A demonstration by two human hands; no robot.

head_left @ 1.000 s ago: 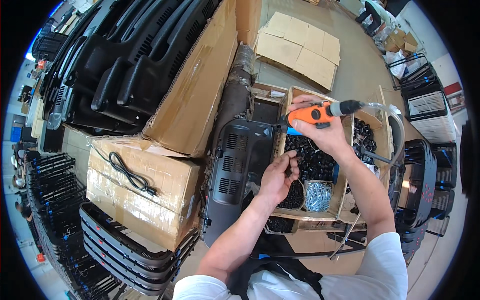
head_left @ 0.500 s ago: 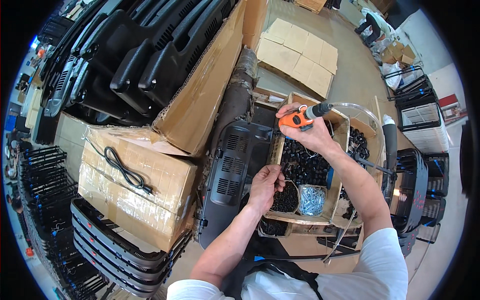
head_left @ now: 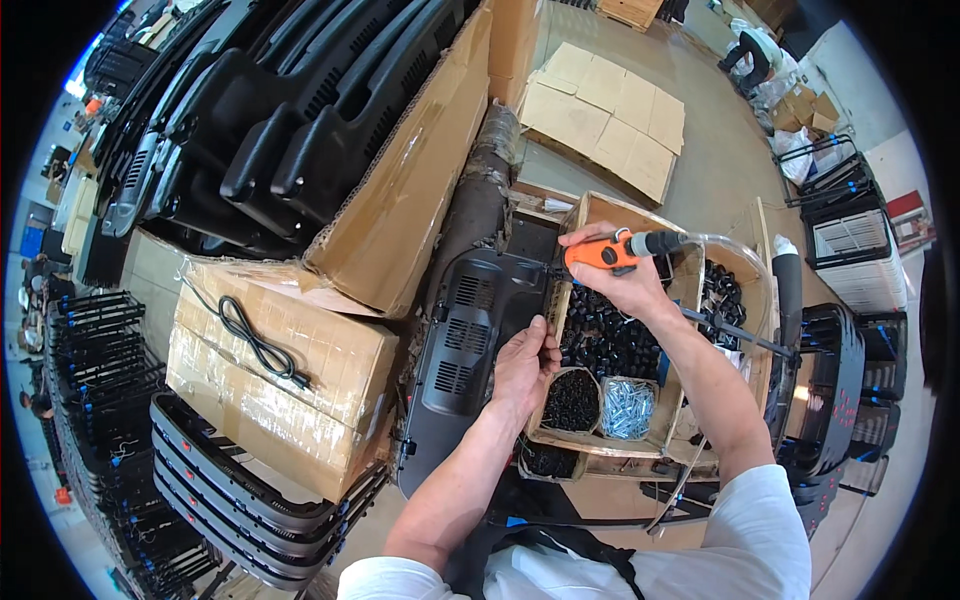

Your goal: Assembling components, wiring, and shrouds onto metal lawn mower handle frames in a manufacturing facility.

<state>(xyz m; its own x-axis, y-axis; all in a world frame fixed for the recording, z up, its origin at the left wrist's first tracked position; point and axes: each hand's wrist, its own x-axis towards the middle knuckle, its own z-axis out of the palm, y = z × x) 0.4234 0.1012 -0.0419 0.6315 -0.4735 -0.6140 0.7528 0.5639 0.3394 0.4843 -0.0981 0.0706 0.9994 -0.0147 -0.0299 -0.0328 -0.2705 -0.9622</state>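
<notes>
**Beside the wooden bin, an orange driver at the edge of a vented black panel**

At the near left, black frames stand packed in rows. Farther off on the left, an open carton is crowded with black molded parts. Nearer, a taped carton carries a looped black cable, and dark curved frames are stacked just in front of it. To the right of the cartons, a worn wrapped roll runs from the far side toward the vented black panel. The bin crowds the panel's right side; its compartments hold small black pieces, silver screws and chunky black parts. Flattened cardboard lies on the floor beyond. Off the driver's right end, a clear hose arcs over the bin. More curved black pieces are stacked at the right, and a person bends over at the far right.

The left hand reaches in from the near side, thumb up and fingers curled by the panel's right edge and the bin's left wall; whether it holds anything cannot be told. The right hand reaches across the bin, fingers wrapped around the driver, which lies roughly level with its left end close to the panel's right edge. Its tip is too small to make out.
</notes>
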